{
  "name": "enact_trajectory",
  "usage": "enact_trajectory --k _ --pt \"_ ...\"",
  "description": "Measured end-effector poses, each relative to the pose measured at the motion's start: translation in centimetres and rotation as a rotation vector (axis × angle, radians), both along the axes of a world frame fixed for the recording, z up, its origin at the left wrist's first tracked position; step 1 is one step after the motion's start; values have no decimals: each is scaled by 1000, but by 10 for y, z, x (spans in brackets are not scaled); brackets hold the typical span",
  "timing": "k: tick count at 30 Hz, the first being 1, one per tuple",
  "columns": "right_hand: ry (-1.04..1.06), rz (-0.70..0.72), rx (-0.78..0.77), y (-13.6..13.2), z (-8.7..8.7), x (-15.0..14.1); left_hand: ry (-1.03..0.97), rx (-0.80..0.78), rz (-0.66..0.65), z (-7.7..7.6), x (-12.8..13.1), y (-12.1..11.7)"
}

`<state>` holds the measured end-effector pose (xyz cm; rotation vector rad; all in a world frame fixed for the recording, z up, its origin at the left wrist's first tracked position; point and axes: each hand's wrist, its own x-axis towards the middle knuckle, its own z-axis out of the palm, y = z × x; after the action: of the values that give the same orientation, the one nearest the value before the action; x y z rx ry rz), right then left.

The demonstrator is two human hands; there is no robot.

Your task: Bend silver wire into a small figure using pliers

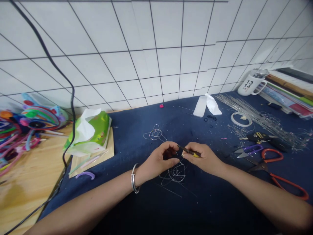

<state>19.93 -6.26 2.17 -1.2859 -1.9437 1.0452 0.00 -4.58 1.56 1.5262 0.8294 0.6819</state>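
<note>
My left hand, with a silver bangle on its wrist, has thumb and fingers curled together around thin wire. Below its fingertips a tangled loop of silvery wire hangs or lies against the dark blue cloth; which of the two I cannot tell. My right hand is closed on small pliers with dark jaws and a yellow part on the handle. The jaws point left, to the fingertips of my left hand. Beyond the hands lies another wire loop with tiny beads.
On the right lie red-handled scissors, purple snips, a white ring-shaped coil and a bundle of wires. A mug stands behind. A green tissue pack and a black cable are on the left.
</note>
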Motion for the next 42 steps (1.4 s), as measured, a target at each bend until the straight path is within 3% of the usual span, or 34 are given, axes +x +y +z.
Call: enact_trajectory --k 8,12,15,18,24,31,36,42 --pt "-17 26 66 -1 -4 -5 74 207 -92 3 3 1" --pt "-32 -1 140 -2 -5 -4 125 249 -47 1 1 1" --pt "-68 -5 278 -4 -4 -2 121 235 65 -2 -1 2" --pt "-191 108 432 -7 -5 -3 90 190 151 -3 -3 4" --pt "-488 218 597 -14 -12 -9 12 51 182 -4 -5 3" --pt "-525 233 562 -15 -11 -13 -36 63 150 -4 -3 3" --pt "-277 187 473 -13 -12 -11 -19 186 121 -5 -4 4" --pt "-22 21 326 -12 -11 -12 -39 276 135 -9 -5 5"
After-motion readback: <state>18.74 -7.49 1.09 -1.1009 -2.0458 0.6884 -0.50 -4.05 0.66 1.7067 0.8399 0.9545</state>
